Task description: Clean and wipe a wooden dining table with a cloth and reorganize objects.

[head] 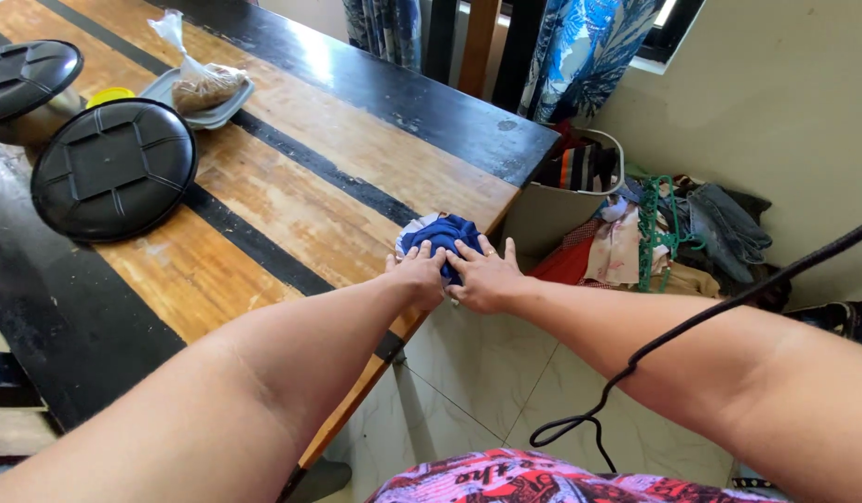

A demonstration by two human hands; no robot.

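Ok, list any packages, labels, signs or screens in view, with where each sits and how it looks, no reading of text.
Clear plastic bag: knotted at the top, filled with brown grainy stuff, lying in a grey tray at the far end of the wooden table.
No labels, signs or screens show.
For reference, the left hand and right hand press on a folded blue cloth at the table's near edge.

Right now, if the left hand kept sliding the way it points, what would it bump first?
Probably the blue cloth: the left hand already rests against it, fingers pointing into the bundle at the table edge.
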